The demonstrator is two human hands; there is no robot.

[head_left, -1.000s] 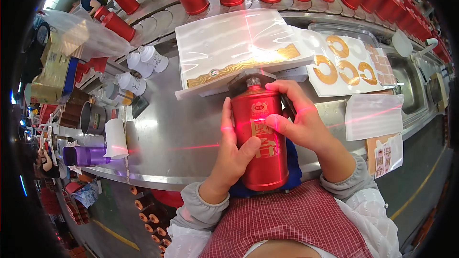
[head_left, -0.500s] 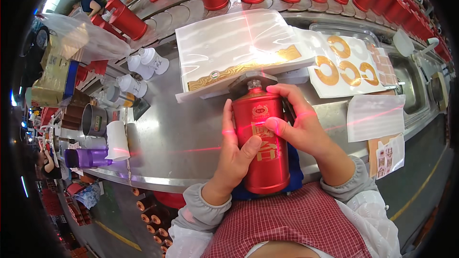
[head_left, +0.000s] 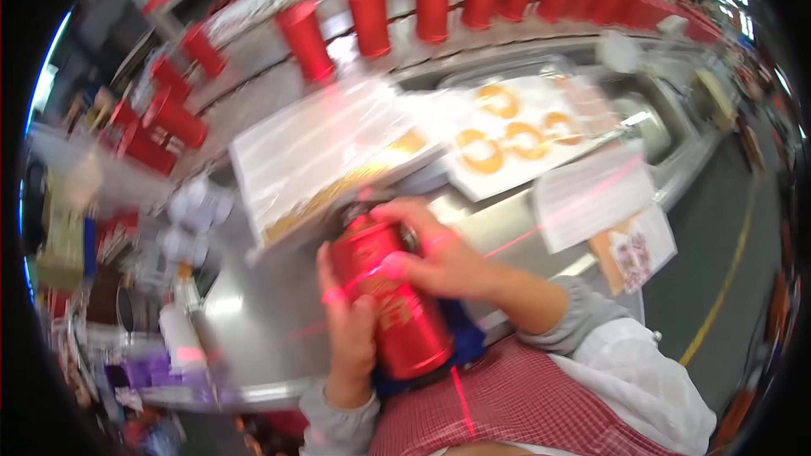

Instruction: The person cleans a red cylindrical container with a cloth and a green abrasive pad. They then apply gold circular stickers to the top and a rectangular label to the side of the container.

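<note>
A shiny red bottle [head_left: 410, 333] with gold lettering is tilted in front of me, its neck pointing away toward the table. My left hand [head_left: 348, 321] is wrapped along its left side. Across the upper right side lies my right hand [head_left: 431, 253], thumb on the front and fingers near the shoulder. Under the bottle shows a piece of blue cloth [head_left: 463, 333]. Just beyond the neck rests a white sheet [head_left: 308, 139] bearing a gold strip label [head_left: 359, 176]. Red laser lines cross the bottle and my hands. Motion blurs the picture.
Gold ring-shaped stickers [head_left: 481, 152] lie on a backing sheet to the right, near a sink [head_left: 646, 122]. Closer are a blank white sheet [head_left: 583, 203] and a sheet of red labels [head_left: 639, 257]. Red bottles [head_left: 431, 8] line the conveyor behind. White containers [head_left: 201, 204] stand left.
My view has swung, so the table and its contents appear turned and shifted left. Both hands still hold the red bottle, which now tilts more to the left.
</note>
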